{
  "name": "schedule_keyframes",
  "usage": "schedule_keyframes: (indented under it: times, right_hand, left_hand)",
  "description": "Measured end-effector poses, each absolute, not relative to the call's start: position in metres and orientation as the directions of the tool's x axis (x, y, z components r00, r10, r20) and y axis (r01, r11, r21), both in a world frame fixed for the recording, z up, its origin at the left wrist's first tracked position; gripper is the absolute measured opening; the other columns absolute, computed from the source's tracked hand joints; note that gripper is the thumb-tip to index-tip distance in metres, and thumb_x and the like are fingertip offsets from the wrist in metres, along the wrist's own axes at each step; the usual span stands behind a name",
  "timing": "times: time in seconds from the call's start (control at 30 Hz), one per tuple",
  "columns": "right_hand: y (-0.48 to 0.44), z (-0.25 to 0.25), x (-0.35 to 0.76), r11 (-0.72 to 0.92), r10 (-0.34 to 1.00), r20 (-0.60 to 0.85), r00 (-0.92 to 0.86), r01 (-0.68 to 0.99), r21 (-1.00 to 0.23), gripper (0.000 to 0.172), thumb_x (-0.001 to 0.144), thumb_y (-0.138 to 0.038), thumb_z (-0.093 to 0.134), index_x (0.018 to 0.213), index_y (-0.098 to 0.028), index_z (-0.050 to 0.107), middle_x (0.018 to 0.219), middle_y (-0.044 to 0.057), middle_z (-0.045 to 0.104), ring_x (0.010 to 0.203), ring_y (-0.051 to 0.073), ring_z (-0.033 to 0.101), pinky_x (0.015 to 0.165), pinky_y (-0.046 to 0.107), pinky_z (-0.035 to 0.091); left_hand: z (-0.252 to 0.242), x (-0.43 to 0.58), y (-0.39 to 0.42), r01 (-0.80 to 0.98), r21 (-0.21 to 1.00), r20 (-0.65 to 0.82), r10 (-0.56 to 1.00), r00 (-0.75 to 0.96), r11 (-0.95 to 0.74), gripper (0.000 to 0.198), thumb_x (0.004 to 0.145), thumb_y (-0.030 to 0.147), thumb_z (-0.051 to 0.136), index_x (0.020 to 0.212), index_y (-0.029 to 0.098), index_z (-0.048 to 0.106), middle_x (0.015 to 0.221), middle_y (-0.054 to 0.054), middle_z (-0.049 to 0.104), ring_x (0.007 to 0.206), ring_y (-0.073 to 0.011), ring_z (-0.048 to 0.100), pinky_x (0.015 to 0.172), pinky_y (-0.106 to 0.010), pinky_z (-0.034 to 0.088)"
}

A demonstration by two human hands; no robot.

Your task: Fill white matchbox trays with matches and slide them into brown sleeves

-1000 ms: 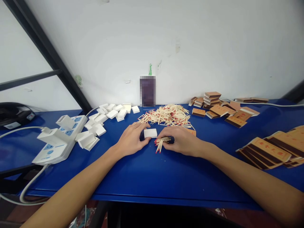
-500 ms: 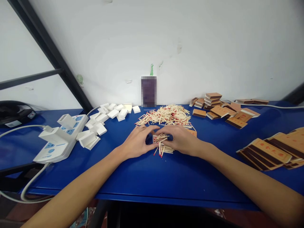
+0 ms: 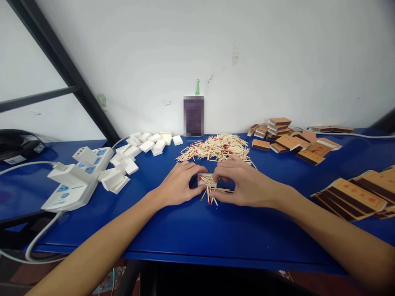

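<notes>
A small white matchbox tray (image 3: 201, 184) with matches (image 3: 207, 179) in it lies on the blue table in front of me. My left hand (image 3: 180, 183) grips its left end between thumb and index finger. At the tray's right end is my right hand (image 3: 247, 183), thumb and fingers apart, with the index fingertip over the matches. Its thumb is beside some loose matches (image 3: 209, 198) that lie in front of the tray, their red heads towards me. Behind both hands spreads a large heap of matches (image 3: 220, 147).
White trays (image 3: 146, 146) are scattered at the left, beside a white power strip (image 3: 82, 185) with plugs and cables. Matchbox sleeves (image 3: 286, 143) are piled at the back right, and more flat sleeves (image 3: 354, 193) lie nearer. A pixelated dark rectangle (image 3: 193, 116) is against the wall.
My right hand has spread its fingers and shifted slightly right, uncovering more of the tray and its matches. My left hand stays at the tray's left end.
</notes>
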State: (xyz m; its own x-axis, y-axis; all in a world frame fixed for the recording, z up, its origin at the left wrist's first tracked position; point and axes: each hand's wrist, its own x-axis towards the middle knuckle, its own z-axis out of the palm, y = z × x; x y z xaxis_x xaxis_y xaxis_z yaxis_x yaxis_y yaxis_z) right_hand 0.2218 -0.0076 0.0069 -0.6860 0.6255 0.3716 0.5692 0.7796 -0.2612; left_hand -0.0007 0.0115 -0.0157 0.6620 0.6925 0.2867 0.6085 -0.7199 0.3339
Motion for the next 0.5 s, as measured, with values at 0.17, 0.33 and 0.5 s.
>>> schedule_keyframes:
  times: [0.17, 0.33, 0.5]
  right_hand:
    - [-0.024, 0.004, 0.203, 0.658, 0.742, 0.188, -0.643, 0.753, -0.018, 0.045, 0.082, -0.062, 0.061, 0.074, -0.018, 0.064, 0.061, 0.007, 0.065, 0.060, 0.023, 0.060, 0.057, 0.033, 0.037]
    - [-0.024, -0.006, 0.197, 0.599, 0.793, 0.161, -0.587, 0.800, -0.035, 0.031, 0.088, -0.045, 0.056, 0.078, -0.018, 0.065, 0.071, 0.009, 0.069, 0.058, 0.021, 0.061, 0.050, 0.031, 0.032]
    - [-0.016, -0.010, 0.204, 0.615, 0.785, 0.208, -0.583, 0.774, -0.152, 0.016, 0.085, -0.026, 0.056, 0.071, -0.019, 0.058, 0.077, 0.007, 0.066, 0.063, 0.017, 0.059, 0.054, 0.031, 0.036]
  left_hand:
    - [-0.017, -0.001, 0.012, 0.614, 0.341, 0.309, 0.702, 0.642, -0.712, 0.033, 0.087, 0.035, 0.064, 0.117, 0.022, 0.059, 0.113, -0.005, 0.067, 0.106, -0.0235, 0.060, 0.094, -0.042, 0.044]
    - [-0.019, -0.002, 0.013, 0.627, 0.341, 0.300, 0.713, 0.633, -0.700, 0.034, 0.087, 0.035, 0.062, 0.118, 0.022, 0.059, 0.112, -0.005, 0.066, 0.107, -0.0243, 0.059, 0.096, -0.044, 0.044]
    - [-0.018, -0.004, 0.014, 0.646, 0.314, 0.257, 0.717, 0.648, -0.696, 0.042, 0.088, 0.038, 0.059, 0.127, 0.022, 0.058, 0.104, -0.007, 0.061, 0.103, -0.0245, 0.057, 0.095, -0.043, 0.044]
